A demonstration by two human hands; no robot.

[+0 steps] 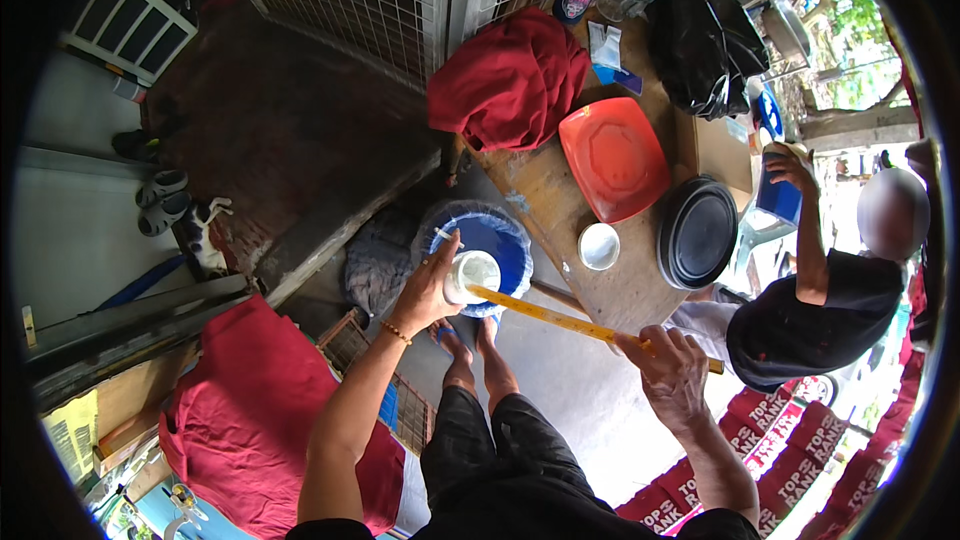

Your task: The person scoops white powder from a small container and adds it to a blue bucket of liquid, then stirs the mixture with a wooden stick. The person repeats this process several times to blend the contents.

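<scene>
My left hand (430, 292) is closed around a white plastic jar (458, 285), tilted with its open mouth facing right. In my right hand (668, 368) is a long flat yellow stick that looks like a ruler (550, 316). The far end of the ruler reaches the jar's mouth; whether it touches the inside I cannot tell. A small white piece shows above my left fingers, its kind unclear. Just beyond the jar, on the floor, stands a blue bucket (520, 258) lined with clear plastic.
A wooden table (545, 185) on the right bears an orange tray (572, 145), a white round container (599, 246), a black round lid (698, 233), dark red cloth (510, 80) and a black plastic bag (705, 40). A person (815, 325) stands at the right, one hand at a blue container (778, 195). A cat (205, 240) lies left.
</scene>
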